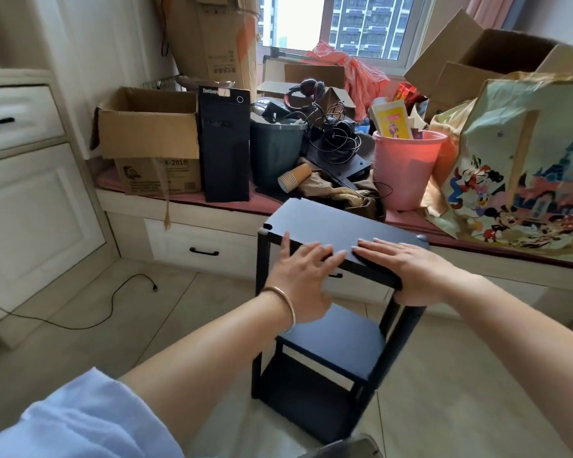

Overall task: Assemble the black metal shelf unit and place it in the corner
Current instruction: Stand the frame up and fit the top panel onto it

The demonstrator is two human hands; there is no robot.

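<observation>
On the top panel (pixel 338 229) of the shelf unit (pixel 328 342), the left hand (pixel 300 276) and right hand (pixel 407 269) are pressing flat, fingers straight, gripping nothing. Uneven pressure is risking a corner staying unseated or the frame tipping.

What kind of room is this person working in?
Most likely a room in a home, perhaps a bedroom or spare room used for storage. A window seat with drawers is piled with cardboard boxes, a computer tower and a pink bucket, and apartment blocks show through the window.
</observation>
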